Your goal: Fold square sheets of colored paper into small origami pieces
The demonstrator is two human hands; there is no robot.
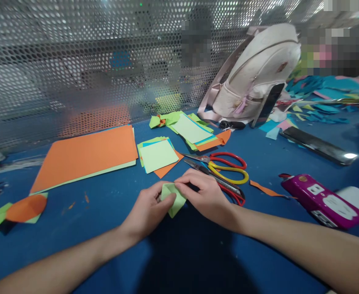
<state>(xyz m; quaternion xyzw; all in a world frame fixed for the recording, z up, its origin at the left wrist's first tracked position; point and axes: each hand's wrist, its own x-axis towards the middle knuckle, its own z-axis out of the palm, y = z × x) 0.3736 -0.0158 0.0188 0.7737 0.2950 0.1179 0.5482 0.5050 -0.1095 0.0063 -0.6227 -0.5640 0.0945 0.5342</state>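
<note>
Free to pass on the near side of the folded green paper (177, 206), over bare bench (194, 253) between the forearms (102, 247). Barred directly left and right of it by left hand (148, 208) and right hand (205, 194). Open farther left, as far as the round orange paper (27, 208). Obstructed behind right by red-and-yellow scissors (211, 158), far behind by perforated metal screen (75, 73), well right by purple device (323, 203).

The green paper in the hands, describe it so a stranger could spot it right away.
At the blue table, find the left hand and right hand close together. Between them is the small, folded green paper. Unlike the flat paper stack beyond it, this piece is gripped by both hands.
</note>
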